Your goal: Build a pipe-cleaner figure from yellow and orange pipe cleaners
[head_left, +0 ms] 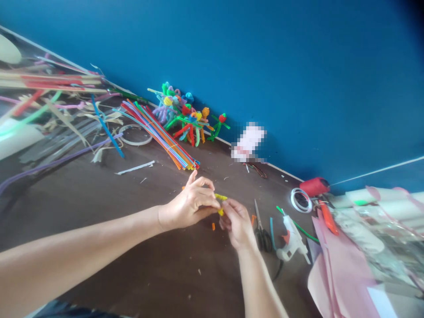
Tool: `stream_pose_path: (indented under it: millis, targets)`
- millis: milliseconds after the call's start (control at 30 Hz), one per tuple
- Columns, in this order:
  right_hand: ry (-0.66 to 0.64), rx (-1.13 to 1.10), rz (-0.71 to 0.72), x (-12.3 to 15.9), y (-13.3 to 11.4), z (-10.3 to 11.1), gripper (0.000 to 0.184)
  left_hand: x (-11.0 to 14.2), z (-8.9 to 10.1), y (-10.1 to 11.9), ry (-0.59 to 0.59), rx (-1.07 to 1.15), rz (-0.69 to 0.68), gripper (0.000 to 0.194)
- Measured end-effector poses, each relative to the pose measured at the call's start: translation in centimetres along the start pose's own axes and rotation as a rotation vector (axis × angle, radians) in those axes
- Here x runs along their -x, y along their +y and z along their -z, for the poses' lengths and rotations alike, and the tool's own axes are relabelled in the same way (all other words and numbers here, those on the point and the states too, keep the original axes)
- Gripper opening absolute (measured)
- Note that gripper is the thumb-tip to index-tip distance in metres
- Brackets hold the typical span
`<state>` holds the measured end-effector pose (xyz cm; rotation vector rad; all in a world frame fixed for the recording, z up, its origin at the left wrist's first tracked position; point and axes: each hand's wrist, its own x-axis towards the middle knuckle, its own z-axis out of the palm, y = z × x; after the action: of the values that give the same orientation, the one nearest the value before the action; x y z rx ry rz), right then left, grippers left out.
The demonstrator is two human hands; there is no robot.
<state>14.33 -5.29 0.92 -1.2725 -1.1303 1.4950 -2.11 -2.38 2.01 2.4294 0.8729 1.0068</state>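
Note:
Over the dark table, my left hand (195, 201) and my right hand (236, 221) meet at their fingertips around a yellow pipe cleaner (221, 197). Part of it shows above the fingers and a bit below; the rest is hidden by them. Thumb and index finger of the left hand pinch one side, while its other fingers are raised. The right hand's fingers are curled closed on the other side. Just below lies a small orange pipe cleaner piece (213, 226). Scissors (261, 229) rest close to the right hand.
A bundle of colourful pipe cleaners (162, 137) lies behind my left hand, near several pipe cleaner figures (192, 115) by the blue wall. On the right are a white glue gun (293, 240), a tape roll (301, 200), a red spool (314, 187) and pink sheets (344, 265).

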Motion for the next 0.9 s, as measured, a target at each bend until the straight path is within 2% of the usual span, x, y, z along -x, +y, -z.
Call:
stream_pose_path:
  millis: [133, 300, 467, 633, 800, 900]
  targets:
    - [0.000, -0.096, -0.053, 0.0, 0.3, -0.8, 0.029, 0.1, -0.6, -0.4, 0.079, 0.038, 0.108, 0.014]
    - [0.015, 0.013, -0.014, 0.3, 0.6, -1.7, 0.031, 0.1, -0.8, -0.7, 0.113, 0.000, 0.182, 0.015]
    - [0.046, 0.115, 0.034, 0.5, 0.6, -2.0, 0.028, 0.1, -0.9, -0.8, 0.105, -0.017, 0.196, 0.018]
    - [0.096, 0.205, 0.110, 0.1, 0.7, -1.2, 0.029, 0.0, -0.5, -0.9, 0.015, 0.013, 0.186, 0.017]
    - [0.134, 0.195, 0.131, -0.2, 0.9, -0.5, 0.030, -0.3, 0.3, -0.8, -0.086, -0.035, 0.187, 0.030]
    - [0.128, 0.217, 0.153, -0.2, 0.8, -0.3, 0.030, -0.4, 0.6, -0.9, -0.117, -0.061, 0.157, 0.022]
